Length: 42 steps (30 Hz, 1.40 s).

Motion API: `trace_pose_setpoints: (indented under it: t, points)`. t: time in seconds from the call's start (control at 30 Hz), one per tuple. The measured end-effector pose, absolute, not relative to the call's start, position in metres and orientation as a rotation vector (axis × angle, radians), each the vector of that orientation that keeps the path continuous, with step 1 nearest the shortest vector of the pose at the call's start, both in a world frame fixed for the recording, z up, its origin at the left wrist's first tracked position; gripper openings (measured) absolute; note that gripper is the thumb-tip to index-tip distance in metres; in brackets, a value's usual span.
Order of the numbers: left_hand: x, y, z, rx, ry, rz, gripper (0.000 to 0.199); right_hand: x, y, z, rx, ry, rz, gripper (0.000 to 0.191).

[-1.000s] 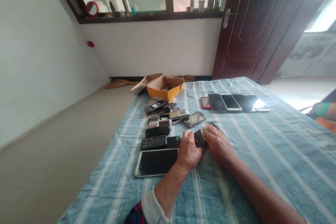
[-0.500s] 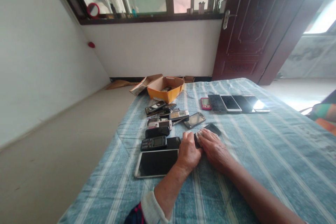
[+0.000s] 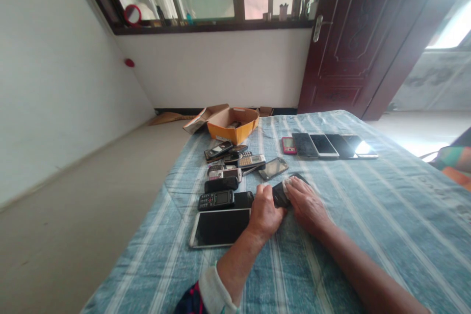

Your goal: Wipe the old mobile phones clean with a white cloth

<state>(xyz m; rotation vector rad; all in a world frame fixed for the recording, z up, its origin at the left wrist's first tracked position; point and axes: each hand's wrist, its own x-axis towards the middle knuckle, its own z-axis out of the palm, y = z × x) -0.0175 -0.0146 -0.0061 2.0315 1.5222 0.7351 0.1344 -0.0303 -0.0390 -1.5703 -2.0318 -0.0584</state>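
Note:
A dark phone (image 3: 280,195) lies at a slant on the striped blue cloth (image 3: 353,235). Its near left end is gripped by my left hand (image 3: 265,210), fingers curled round it. My right hand (image 3: 306,204) presses a small white cloth (image 3: 286,186) onto the phone's screen, with its fingers together over the far part. Left of my hands rest a large white-framed phone (image 3: 221,228), a black keypad phone (image 3: 216,199) and a black phone (image 3: 221,184). A grey phone (image 3: 274,169) sits just beyond them.
More old phones (image 3: 251,160) are piled beyond on the left, before an open orange box (image 3: 235,134). At the back right, a red phone (image 3: 289,145) lies beside a row of smartphones (image 3: 324,146). A dark red door (image 3: 342,49) stands behind.
My right hand has slid with the white cloth to the right along the phone, uncovering more of its dark screen. My left hand keeps its grip in nearly the same place.

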Motion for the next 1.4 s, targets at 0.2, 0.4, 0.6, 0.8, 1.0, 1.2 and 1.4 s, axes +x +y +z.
trace_pose_setpoints:
  t: [0.2, 0.4, 0.6, 0.8, 1.0, 1.2, 1.4]
  points:
    - [-0.017, -0.013, -0.008, 2.01, 1.508, 0.734, 0.031, 0.13, -0.029, -0.03, -1.459, -2.162, 0.037, 0.039]
    - [-0.018, -0.013, -0.009, 2.014, 1.495, 0.754, 0.034, 0.137, -0.02, -0.029, -1.616, -2.128, 0.017, 0.039]
    - [-0.017, -0.014, -0.007, 2.029, 1.504, 0.757, 0.035, 0.14, -0.02, -0.03, -1.836, -2.017, -0.065, 0.04]
    - [-0.017, -0.014, -0.006, 2.03, 1.51, 0.739, 0.033, 0.132, -0.03, -0.028, -1.673, -2.122, -0.082, 0.039]
    - [-0.017, -0.013, -0.008, 2.03, 1.508, 0.74, 0.032, 0.128, -0.031, -0.025, -1.597, -2.204, -0.006, 0.039]
    - [-0.017, -0.013, -0.008, 2.026, 1.491, 0.757, 0.034, 0.131, -0.029, -0.022, -1.815, -2.089, -0.006, 0.039]
    - [-0.017, -0.015, -0.005, 2.031, 1.515, 0.721, 0.033, 0.126, -0.035, -0.025, -1.735, -2.113, -0.065, 0.042]
